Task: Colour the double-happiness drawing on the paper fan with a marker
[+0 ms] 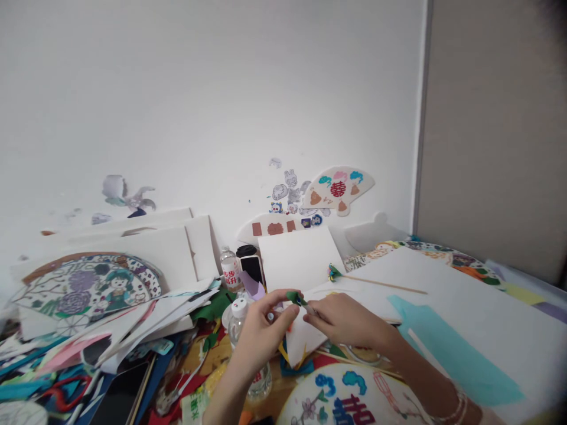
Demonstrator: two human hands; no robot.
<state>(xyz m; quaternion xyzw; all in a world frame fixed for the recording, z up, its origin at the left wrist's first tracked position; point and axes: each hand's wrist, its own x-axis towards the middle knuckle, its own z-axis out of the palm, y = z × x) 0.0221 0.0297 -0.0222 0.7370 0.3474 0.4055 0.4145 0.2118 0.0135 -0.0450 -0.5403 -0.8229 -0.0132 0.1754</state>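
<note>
The left hand pinches a small, rumpled dark-green piece above the worktop; the right hand grips something slim, greyish, mostly finger-hidden; behind, the left arm partly covers a capped bottle.

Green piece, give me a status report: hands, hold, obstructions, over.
Left hand pinching green piece. Right hand close beside it, grip unclear. Capped bottle close by left hand, possibly in the way.
</note>
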